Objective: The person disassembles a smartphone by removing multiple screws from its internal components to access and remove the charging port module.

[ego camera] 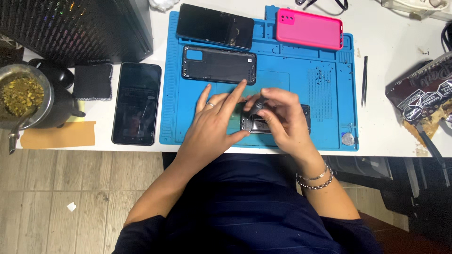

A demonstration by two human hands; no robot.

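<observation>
An opened phone body [258, 125] lies on the blue work mat [301, 70] near its front edge, mostly hidden under my hands. My left hand [214, 122] rests on the phone's left side, fingers spread, a ring on one finger. My right hand [282, 117] grips a small dark screwdriver [256, 106] whose tip points down into the phone. Two bracelets circle my right wrist. The phone's black back cover [219, 65] lies just beyond my fingers.
A black screen panel [215, 26] and a pink phone case [309, 28] lie at the mat's far edge. Another black phone [137, 103] sits left of the mat. Tweezers [364, 81], a coin cell [347, 138], a snack bag [421, 94] and a metal cup of herbs [21, 96] stand around.
</observation>
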